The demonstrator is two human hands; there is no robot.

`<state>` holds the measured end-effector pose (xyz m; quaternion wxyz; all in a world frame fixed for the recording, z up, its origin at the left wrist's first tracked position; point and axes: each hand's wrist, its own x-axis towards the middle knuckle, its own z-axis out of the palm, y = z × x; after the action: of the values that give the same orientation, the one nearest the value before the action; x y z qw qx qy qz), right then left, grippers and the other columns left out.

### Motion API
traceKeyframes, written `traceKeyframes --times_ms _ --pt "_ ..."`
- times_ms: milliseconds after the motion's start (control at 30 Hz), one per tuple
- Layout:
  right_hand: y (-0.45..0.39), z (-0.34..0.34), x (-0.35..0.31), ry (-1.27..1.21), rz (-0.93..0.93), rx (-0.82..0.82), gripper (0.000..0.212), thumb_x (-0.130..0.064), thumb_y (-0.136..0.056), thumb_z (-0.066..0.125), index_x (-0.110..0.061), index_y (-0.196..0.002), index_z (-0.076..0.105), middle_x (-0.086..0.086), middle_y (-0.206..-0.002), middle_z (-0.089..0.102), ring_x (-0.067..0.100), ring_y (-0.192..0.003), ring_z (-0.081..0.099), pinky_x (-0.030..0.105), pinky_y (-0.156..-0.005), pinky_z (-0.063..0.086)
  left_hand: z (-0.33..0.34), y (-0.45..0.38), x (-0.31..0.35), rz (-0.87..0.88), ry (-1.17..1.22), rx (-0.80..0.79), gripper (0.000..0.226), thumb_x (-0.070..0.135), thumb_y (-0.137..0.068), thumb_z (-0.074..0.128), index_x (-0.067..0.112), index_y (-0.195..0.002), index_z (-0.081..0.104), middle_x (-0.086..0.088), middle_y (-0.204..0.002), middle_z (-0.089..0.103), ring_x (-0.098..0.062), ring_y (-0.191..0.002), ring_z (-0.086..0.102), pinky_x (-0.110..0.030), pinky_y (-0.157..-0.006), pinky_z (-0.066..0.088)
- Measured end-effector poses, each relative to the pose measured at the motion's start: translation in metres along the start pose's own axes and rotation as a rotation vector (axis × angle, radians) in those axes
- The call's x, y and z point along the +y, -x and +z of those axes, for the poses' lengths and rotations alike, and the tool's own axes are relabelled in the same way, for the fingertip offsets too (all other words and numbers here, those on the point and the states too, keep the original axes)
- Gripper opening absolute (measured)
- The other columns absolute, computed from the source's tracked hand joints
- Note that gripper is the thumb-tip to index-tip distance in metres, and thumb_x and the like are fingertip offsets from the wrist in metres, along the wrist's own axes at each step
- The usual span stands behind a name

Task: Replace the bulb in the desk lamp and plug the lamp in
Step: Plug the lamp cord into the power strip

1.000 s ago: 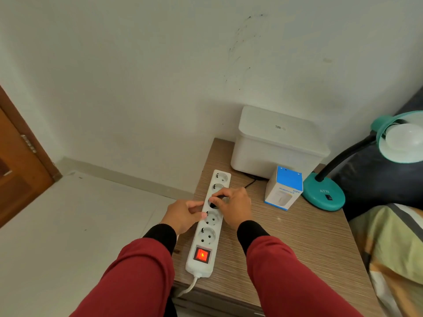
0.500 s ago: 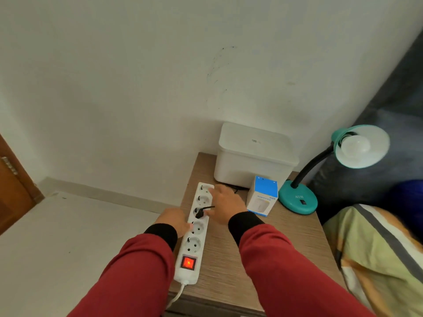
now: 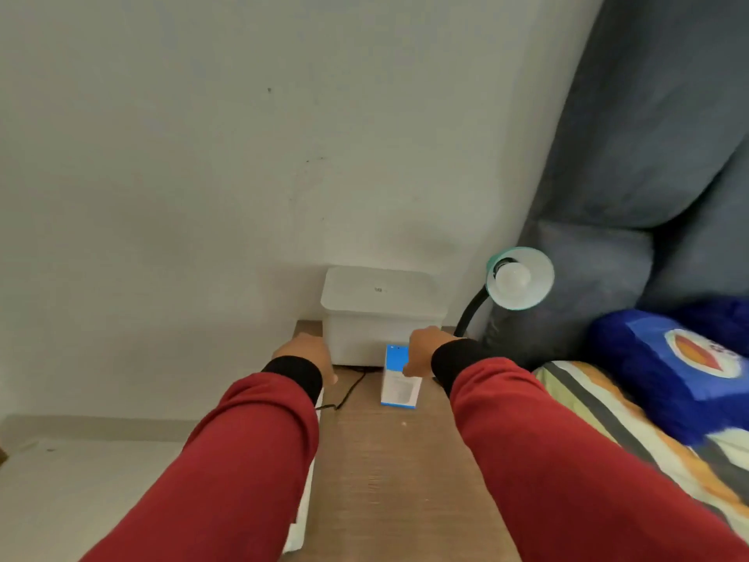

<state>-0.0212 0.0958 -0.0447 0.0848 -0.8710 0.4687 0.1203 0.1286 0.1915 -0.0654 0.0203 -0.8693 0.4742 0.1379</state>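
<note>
Hands beside the bulb box

Lamp with a white bulb in its teal shade stands right of the white box. Left hand sits left of that box, right hand at the blue bulb carton in front; neither grip can be told. A black cord crosses the bench.

The teal desk lamp stands near the bedside table's back right corner, a white bulb in its shade. Its black cord lies along the table's left side.
</note>
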Motion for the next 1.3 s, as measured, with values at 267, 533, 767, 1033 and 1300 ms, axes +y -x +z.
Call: traceKeyframes --times_ms 267,533,767,1033,1300 --pt "0.005 -0.029 0.088 -0.065 0.107 0.085 0.038 -0.025 -0.087 0.061 -0.005 -0.119 0.061 0.014 -0.123 0.064 0.029 -0.111 0.061 0.034 -0.09 0.05 -0.035 -0.025 0.103 0.182 -0.072 0.052 0.046 0.034 -0.089 0.058 0.004 -0.123 0.056 -0.012 -0.128 0.058 -0.028 -0.116 0.057 -0.031 -0.092 0.047" --pt "-0.026 -0.011 0.166 -0.147 0.196 0.039 0.033 -0.021 -0.089 0.059 -0.002 -0.116 0.06 0.016 -0.122 0.063 0.029 -0.11 0.061 0.032 -0.083 0.048 -0.011 -0.069 0.188 0.31 -0.072 0.007 0.047 0.037 -0.089 0.056 0.004 -0.124 0.057 -0.012 -0.129 0.057 -0.027 -0.117 0.055 -0.031 -0.094 0.046" --pt "-0.072 0.05 0.202 -0.378 0.15 0.073 0.048 -0.028 -0.089 0.06 -0.018 -0.135 0.051 0.007 -0.137 0.054 0.023 -0.127 0.05 0.033 -0.106 0.039 0.059 -0.101 0.224 0.329 0.188 -0.04 0.047 0.028 -0.09 0.055 0.012 -0.134 0.049 -0.012 -0.13 0.057 -0.027 -0.119 0.055 -0.032 -0.098 0.044" --pt "-0.11 0.145 0.201 -0.67 0.139 0.29 0.048 -0.027 -0.088 0.062 -0.028 -0.134 0.052 0.0 -0.14 0.049 0.015 -0.129 0.044 0.022 -0.109 0.031 0.137 -0.13 0.227 0.33 0.399 0.054 0.06 0.028 -0.096 0.048 0.014 -0.149 0.025 -0.005 -0.156 0.024 -0.018 -0.145 0.021 -0.024 -0.118 0.016" --pt "-0.121 0.188 0.196 -0.663 0.126 0.558 0.041 -0.042 -0.083 0.049 -0.024 -0.112 0.071 0.006 -0.126 0.063 0.027 -0.11 0.06 0.024 -0.097 0.039 0.176 -0.141 0.223 0.355 0.383 0.163 0.058 0.036 -0.097 0.043 0.017 -0.149 0.025 0.003 -0.157 0.022 -0.012 -0.148 0.009 -0.019 -0.118 0.004"
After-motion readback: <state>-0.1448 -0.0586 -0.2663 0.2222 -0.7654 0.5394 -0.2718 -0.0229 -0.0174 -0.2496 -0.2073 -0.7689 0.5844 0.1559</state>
